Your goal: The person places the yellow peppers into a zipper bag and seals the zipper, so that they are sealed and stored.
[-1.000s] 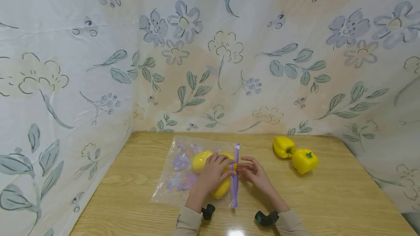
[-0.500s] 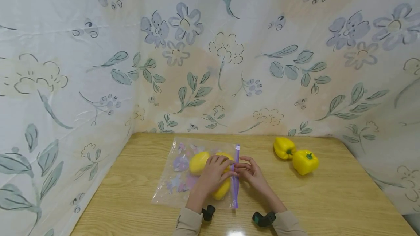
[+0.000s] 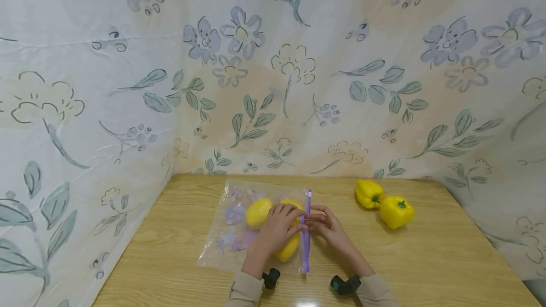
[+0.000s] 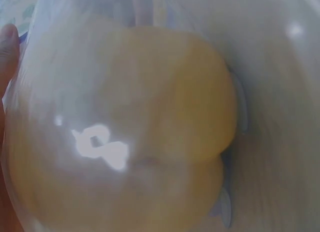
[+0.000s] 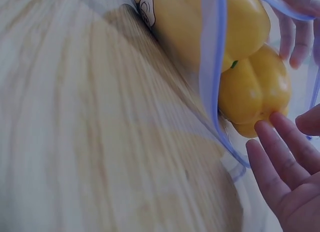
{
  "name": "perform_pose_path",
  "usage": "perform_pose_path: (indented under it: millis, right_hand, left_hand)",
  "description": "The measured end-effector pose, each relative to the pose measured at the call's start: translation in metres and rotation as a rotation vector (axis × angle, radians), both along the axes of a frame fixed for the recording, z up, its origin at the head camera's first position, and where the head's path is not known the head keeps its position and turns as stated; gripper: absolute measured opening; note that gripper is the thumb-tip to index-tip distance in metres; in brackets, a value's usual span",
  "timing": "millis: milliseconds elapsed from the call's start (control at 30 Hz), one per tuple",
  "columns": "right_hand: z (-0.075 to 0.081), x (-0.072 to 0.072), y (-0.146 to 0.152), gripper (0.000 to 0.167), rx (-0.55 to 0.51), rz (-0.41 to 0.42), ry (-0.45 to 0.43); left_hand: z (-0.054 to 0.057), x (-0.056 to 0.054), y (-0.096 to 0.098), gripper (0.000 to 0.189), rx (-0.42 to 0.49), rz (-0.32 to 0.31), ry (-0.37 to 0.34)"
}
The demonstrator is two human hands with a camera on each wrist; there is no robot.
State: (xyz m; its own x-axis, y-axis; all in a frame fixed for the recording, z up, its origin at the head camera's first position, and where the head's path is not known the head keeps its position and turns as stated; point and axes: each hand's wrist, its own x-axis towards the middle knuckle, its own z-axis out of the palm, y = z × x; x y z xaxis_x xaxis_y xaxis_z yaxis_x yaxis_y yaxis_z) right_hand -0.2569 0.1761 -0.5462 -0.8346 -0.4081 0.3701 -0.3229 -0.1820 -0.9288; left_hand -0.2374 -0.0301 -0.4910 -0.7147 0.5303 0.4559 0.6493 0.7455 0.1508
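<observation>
A clear zip bag (image 3: 213,250) with pastel prints and a purple zip strip (image 3: 306,250) lies on its side, its mouth facing right. Inside it are yellow bell peppers (image 3: 259,213); one pepper (image 5: 255,86) by the mouth shows its lobes. My left hand (image 3: 277,226) lies over the bag and holds the lip of its mouth, thumb (image 4: 7,54) outside the plastic. At the mouth, my right hand (image 3: 330,226) has its fingers (image 5: 280,157) extended, the tips at the pepper; whether they touch it I cannot tell. Part of the peppers is hidden under my left hand.
Two more yellow bell peppers, one farther back (image 3: 369,193) and one nearer (image 3: 396,212), stand right of the bag on the wooden table (image 3: 426,259). Floral cloth (image 3: 273,84) hangs behind and at the sides. Black wrist devices (image 3: 345,284) sit low by both sleeves.
One pepper in the bag has shifted slightly left, away from the mouth. My right hand's fingers have moved a little left at the zip strip. The left hand stays in place.
</observation>
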Motion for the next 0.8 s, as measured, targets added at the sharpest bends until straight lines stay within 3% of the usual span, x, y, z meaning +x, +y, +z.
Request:
perform_pose_path:
  millis: [267,600,800]
  right_hand:
    - [0.004,0.003,0.006,0.044,0.066,0.003,0.055]
    - [0.008,0.004,0.011,0.043,0.109,-0.006,0.064]
    - [0.011,0.005,0.017,0.038,0.126,-0.009,0.147]
  left_hand:
    - [-0.003,0.000,0.002,0.035,0.024,-0.012,-0.001]
    - [-0.002,0.003,0.002,0.036,0.033,-0.011,-0.016]
    - [-0.002,0.003,0.003,0.036,0.024,-0.004,-0.016]
